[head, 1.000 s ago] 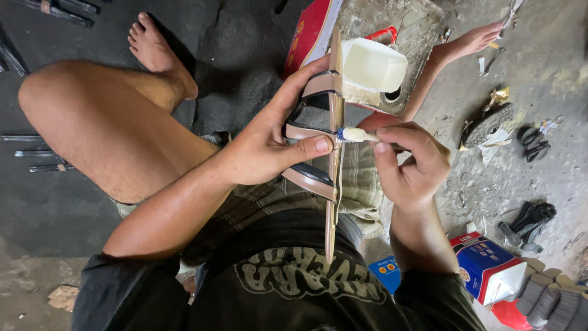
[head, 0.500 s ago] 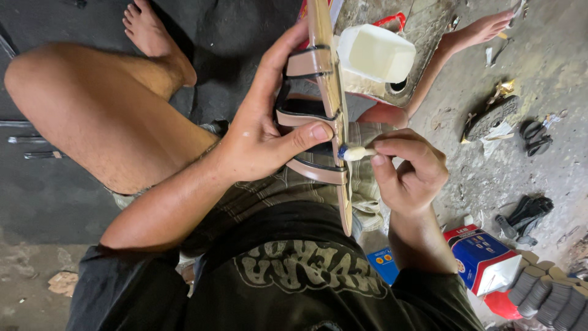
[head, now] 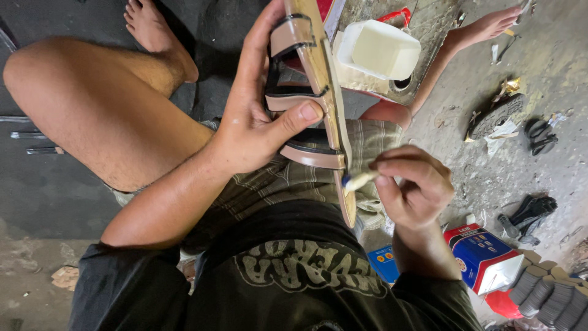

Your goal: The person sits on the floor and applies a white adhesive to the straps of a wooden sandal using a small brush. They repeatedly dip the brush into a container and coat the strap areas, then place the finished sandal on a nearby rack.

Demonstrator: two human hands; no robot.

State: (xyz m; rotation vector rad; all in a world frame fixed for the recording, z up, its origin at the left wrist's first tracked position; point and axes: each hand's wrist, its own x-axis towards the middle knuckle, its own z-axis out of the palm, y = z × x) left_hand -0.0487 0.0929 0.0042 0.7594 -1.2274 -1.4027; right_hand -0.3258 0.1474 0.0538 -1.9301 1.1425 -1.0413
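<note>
Seated person's left hand (head: 257, 132) grips a strapped sandal (head: 312, 104) on edge above the lap while the right hand (head: 410, 187) pinches a small brush (head: 358, 180) against its sole edge; a slip could smear the straps.

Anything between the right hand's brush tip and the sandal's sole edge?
Nothing visible. The right hand holds the small brush with its tip right at the sole edge of the sandal. The left hand grips the straps on the other side, with its thumb clear of that edge.
</note>
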